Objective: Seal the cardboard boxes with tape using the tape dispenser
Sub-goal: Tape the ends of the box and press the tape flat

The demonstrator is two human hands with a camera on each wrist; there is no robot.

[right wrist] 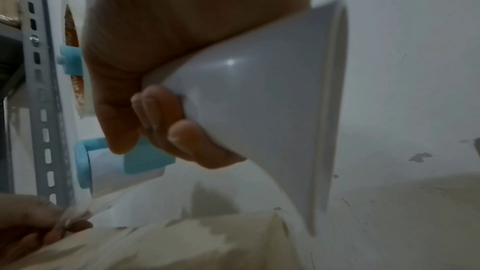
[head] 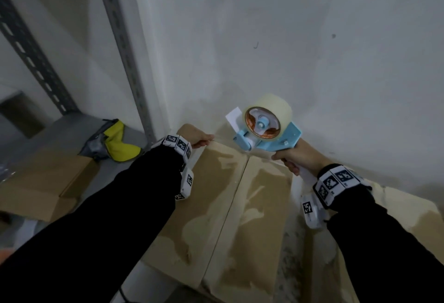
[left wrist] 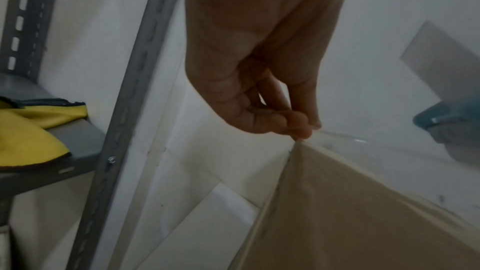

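A closed cardboard box (head: 221, 206) with worn, patchy flaps lies in front of me against a white wall. My left hand (head: 197, 138) is at the box's far left corner (left wrist: 298, 145) and pinches the end of a clear tape strip (left wrist: 345, 138) there. The strip runs right to a light blue tape dispenser (head: 266, 132) carrying a clear tape roll (head: 271, 108). My right hand (head: 295, 158) grips the dispenser's white handle (right wrist: 259, 110), holding it just above the box's far edge near the centre seam (head: 235, 197).
A grey slotted metal shelf post (head: 125, 47) stands left of the box. On the shelf (head: 72, 129) lie a yellow and grey cloth (head: 115, 144) and a flat cardboard piece (head: 43, 182). The white wall (head: 288, 38) is close behind the box.
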